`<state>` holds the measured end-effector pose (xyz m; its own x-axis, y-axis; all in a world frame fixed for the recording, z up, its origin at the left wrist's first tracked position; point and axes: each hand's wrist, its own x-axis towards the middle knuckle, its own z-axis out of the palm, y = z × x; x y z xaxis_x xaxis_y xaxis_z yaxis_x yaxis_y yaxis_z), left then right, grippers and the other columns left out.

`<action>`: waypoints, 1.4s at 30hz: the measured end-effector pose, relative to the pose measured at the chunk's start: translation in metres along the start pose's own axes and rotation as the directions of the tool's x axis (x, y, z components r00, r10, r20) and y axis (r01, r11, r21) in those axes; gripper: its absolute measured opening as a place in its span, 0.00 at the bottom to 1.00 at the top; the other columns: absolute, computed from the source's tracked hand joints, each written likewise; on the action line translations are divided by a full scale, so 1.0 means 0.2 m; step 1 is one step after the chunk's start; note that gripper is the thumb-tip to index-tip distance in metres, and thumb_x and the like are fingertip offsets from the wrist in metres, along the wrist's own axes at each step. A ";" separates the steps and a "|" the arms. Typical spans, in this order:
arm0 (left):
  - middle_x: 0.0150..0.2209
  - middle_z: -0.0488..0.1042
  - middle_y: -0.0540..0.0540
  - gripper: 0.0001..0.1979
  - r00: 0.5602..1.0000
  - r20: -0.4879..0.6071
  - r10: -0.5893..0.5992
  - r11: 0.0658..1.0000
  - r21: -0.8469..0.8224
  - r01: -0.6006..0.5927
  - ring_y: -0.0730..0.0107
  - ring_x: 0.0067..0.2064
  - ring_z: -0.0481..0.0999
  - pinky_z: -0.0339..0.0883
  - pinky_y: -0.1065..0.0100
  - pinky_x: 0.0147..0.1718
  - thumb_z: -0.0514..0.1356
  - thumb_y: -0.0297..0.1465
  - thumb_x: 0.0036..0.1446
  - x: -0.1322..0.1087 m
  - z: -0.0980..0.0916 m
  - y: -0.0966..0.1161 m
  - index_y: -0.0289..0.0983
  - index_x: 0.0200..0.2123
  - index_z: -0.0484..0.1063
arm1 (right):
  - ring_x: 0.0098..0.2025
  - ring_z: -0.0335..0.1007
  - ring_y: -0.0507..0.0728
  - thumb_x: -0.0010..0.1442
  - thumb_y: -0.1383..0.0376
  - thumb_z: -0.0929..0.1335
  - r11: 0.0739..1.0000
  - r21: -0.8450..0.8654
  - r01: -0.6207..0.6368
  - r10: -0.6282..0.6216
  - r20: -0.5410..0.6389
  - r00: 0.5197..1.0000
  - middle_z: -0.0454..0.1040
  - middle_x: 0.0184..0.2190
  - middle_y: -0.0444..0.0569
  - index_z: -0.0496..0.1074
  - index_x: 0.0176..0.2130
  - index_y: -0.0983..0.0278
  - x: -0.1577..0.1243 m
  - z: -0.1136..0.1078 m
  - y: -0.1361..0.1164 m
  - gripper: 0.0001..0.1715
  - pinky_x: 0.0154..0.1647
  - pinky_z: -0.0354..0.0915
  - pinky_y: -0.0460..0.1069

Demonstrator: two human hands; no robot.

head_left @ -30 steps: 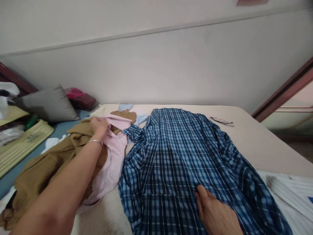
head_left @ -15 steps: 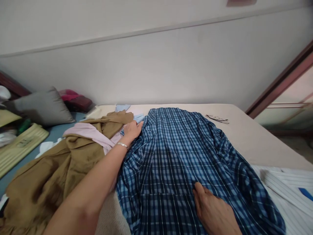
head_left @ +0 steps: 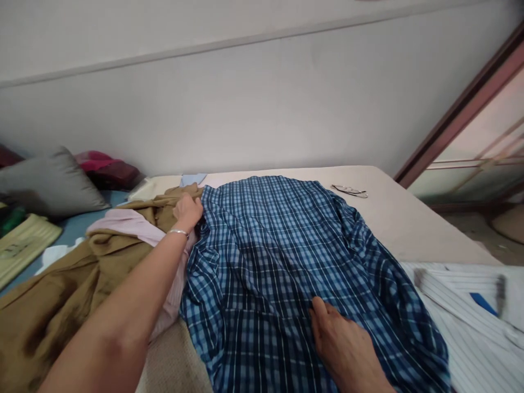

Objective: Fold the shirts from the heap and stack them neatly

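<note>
A blue checked shirt [head_left: 282,256] lies spread on the beige bed [head_left: 413,218]. My left hand [head_left: 187,210], a bangle on its wrist, is closed on the shirt's far left edge, near the shoulder. My right hand [head_left: 344,349] lies flat on the near part of the shirt, fingers stretched out. Left of the shirt a pink garment [head_left: 131,226] rests on a crumpled tan garment [head_left: 61,295].
A pair of glasses [head_left: 349,190] lies on the bed beyond the shirt. A white striped shirt [head_left: 470,311] is at the right. A grey pillow [head_left: 49,183], red fabric [head_left: 102,166] and a light blue cloth [head_left: 192,178] sit at the back left, by the wall.
My left hand left the pink garment, crossed right to the checked shirt's edge and has pulled it out leftward. My right hand stayed pressed on the shirt.
</note>
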<state>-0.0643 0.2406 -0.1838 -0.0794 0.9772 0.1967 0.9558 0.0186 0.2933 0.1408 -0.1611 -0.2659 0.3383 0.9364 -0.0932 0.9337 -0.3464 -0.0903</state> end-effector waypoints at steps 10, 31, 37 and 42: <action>0.44 0.78 0.33 0.25 0.919 0.369 0.138 0.949 0.218 -0.230 0.44 0.46 0.79 0.68 0.56 0.39 0.49 0.51 0.64 -0.75 -0.20 -0.35 0.36 0.49 0.66 | 0.29 0.77 0.58 0.73 0.66 0.54 1.000 -0.006 0.002 -0.001 0.038 0.999 0.77 0.32 0.51 0.64 0.41 0.63 -0.01 -0.07 -0.03 0.14 0.24 0.46 0.49; 0.54 0.68 0.42 0.26 0.376 0.671 0.640 0.698 -0.303 -0.648 0.56 0.58 0.66 0.59 0.58 0.59 0.59 0.24 0.46 -1.64 -0.42 -0.44 0.43 0.51 0.66 | 0.33 0.69 0.54 0.63 0.71 0.61 0.984 0.145 0.106 -0.117 0.071 0.991 0.74 0.32 0.46 0.67 0.40 0.63 -0.13 -0.44 0.34 0.07 0.33 0.52 0.48; 0.45 0.70 0.42 0.09 0.387 0.675 0.628 0.648 -0.178 -0.740 0.56 0.49 0.71 0.64 0.58 0.48 0.55 0.24 0.55 -1.66 -0.38 -0.40 0.42 0.37 0.69 | 0.43 0.67 0.57 0.50 0.75 0.66 0.953 0.083 0.291 -0.303 0.233 0.924 0.71 0.41 0.50 0.69 0.41 0.64 -0.32 -0.42 0.39 0.17 0.44 0.58 0.48; 0.40 0.73 0.45 0.10 0.363 0.652 0.666 0.620 -0.213 -0.756 0.61 0.42 0.75 0.63 0.63 0.40 0.51 0.23 0.59 -1.66 -0.42 -0.36 0.42 0.36 0.68 | 0.46 0.68 0.60 0.52 0.75 0.65 0.950 -0.032 0.310 -0.295 0.229 0.928 0.72 0.42 0.54 0.74 0.41 0.65 -0.34 -0.41 0.39 0.16 0.48 0.59 0.52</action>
<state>-0.1309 -0.1032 -0.1929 0.7923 0.5044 -0.3432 0.5920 -0.7718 0.2322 0.2008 -0.2482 -0.1856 0.0116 0.9579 -0.2868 0.9958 -0.0370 -0.0834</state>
